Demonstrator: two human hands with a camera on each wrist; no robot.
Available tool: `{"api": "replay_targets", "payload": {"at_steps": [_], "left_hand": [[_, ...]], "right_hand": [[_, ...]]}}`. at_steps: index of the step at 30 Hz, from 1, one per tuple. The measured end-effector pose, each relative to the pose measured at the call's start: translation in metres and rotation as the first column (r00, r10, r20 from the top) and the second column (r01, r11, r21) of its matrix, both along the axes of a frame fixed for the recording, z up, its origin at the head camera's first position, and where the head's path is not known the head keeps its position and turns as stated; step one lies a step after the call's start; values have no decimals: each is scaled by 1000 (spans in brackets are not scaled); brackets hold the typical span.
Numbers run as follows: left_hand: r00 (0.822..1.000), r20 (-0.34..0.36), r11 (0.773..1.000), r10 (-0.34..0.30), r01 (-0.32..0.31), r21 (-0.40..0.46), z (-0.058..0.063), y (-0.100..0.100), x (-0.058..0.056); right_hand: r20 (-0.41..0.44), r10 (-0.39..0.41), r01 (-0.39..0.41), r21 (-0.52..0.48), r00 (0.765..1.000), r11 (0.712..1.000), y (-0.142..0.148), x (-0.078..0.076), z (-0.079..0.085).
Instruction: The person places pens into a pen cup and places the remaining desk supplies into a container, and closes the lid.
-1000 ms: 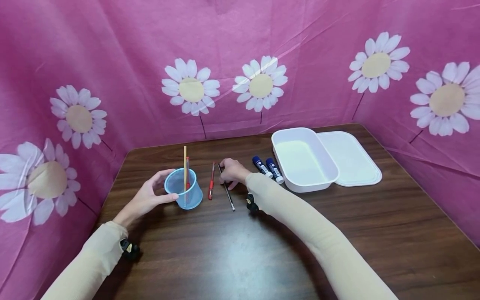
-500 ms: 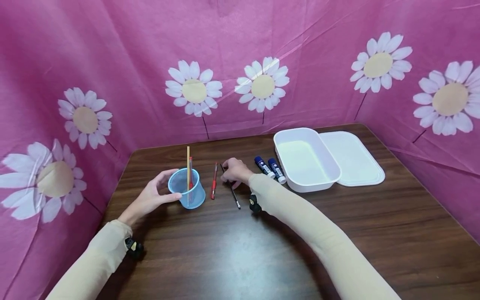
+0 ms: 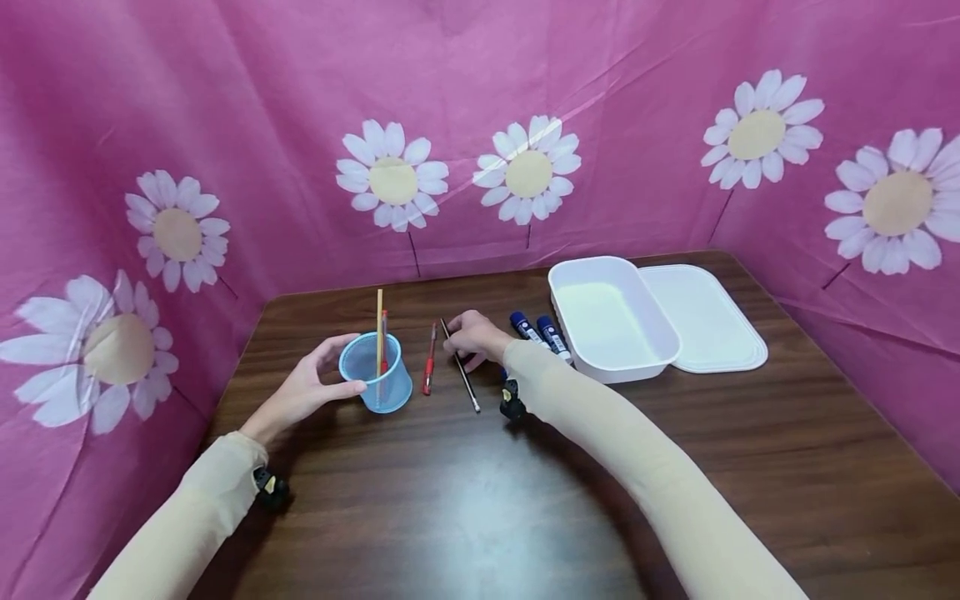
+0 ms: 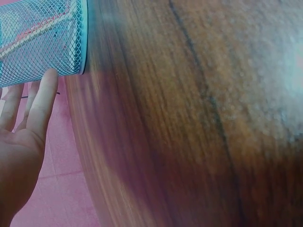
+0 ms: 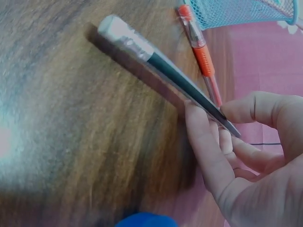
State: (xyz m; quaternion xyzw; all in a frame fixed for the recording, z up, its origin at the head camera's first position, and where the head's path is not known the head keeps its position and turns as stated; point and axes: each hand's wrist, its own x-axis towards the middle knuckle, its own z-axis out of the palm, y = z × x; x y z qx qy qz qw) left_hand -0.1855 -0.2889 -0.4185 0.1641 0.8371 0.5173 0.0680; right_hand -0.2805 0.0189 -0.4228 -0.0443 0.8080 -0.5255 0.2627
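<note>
My left hand [image 3: 311, 387] holds the light-blue mesh pen cup [image 3: 390, 398] from the left, thumb at its near rim and fingers round its far side. In the left wrist view, a fingertip rests against the mesh [image 4: 42, 40]. A tan stick [image 3: 379, 321] and a red pen [image 3: 385, 333] stand in the cup. Between thumb and fingers, my right hand [image 3: 480, 335] pinches a dark pencil [image 5: 182, 85], its white eraser end pointing toward me and raised over its shadow. Another red pen [image 3: 429, 372] lies on the table between cup and pencil.
Two blue-capped glue sticks [image 3: 553, 337] lie right of my right hand, partly behind the sleeve. Beside them stands a white plastic box [image 3: 637, 371], with its white lid [image 3: 723, 321] lying to the right. A pink flowered cloth [image 3: 465, 75] hangs around the brown table [image 3: 390, 517].
The pencil in my right hand has tilted slightly, and more of its upper end shows. My left hand stays at the cup. The whole head view has shifted a little.
</note>
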Motion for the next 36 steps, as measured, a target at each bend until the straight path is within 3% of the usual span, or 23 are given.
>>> {"api": "replay_targets", "payload": {"at_steps": [17,26,36], "left_hand": [[1000,-10,1000,3,-3,-7,1,-3,3],[1000,-12,1000,2,-2,-14,3,0,0],[1000,-12,1000,-3,2,-22,2,-2,-2]], "right_hand": [[99,101,-93,-81,990,992,-6,-3,22],[149,83,-61,-148,985,987,-1,-7,33],[200,94,-33,-288,975,957,5,-11,38]]}}
